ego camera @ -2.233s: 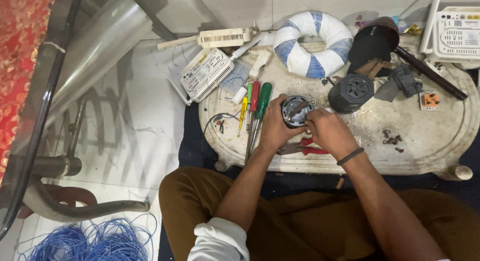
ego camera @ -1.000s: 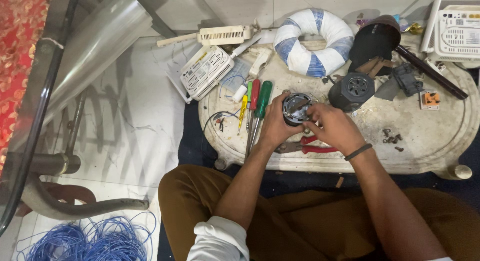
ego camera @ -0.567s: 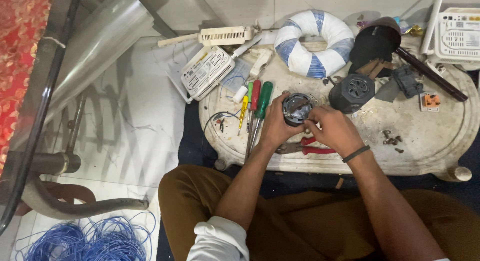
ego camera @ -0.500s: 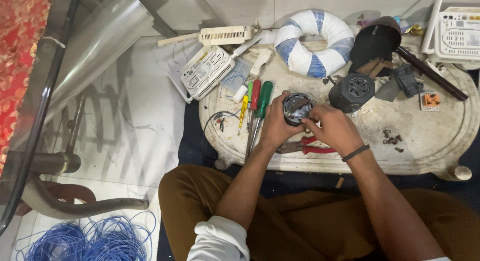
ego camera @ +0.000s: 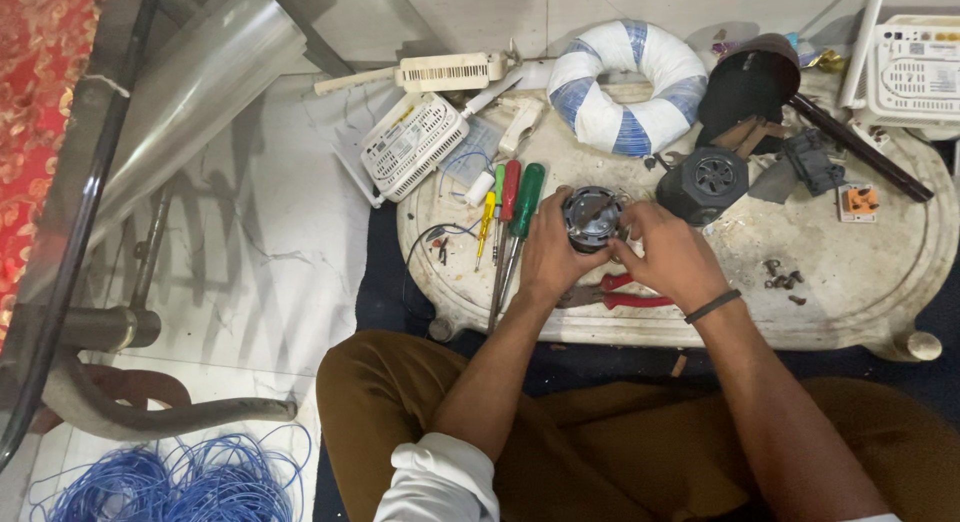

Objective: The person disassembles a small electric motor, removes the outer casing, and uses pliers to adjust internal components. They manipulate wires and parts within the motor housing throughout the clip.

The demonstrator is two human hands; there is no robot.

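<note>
— What is gripped?
— A small round motor part (ego camera: 592,218) is clasped between the left hand (ego camera: 548,250) and right hand (ego camera: 668,254), fingers curled tight on its sides, above the pale low table (ego camera: 850,282).
— What is hidden?
— Its underside; red-handled pliers (ego camera: 620,292) are partly covered by the hands.

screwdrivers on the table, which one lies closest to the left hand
The green-handled screwdriver: its handle lies right beside the left hand, while the red-handled screwdriver and the small yellow screwdriver lie further out to its left.
</note>
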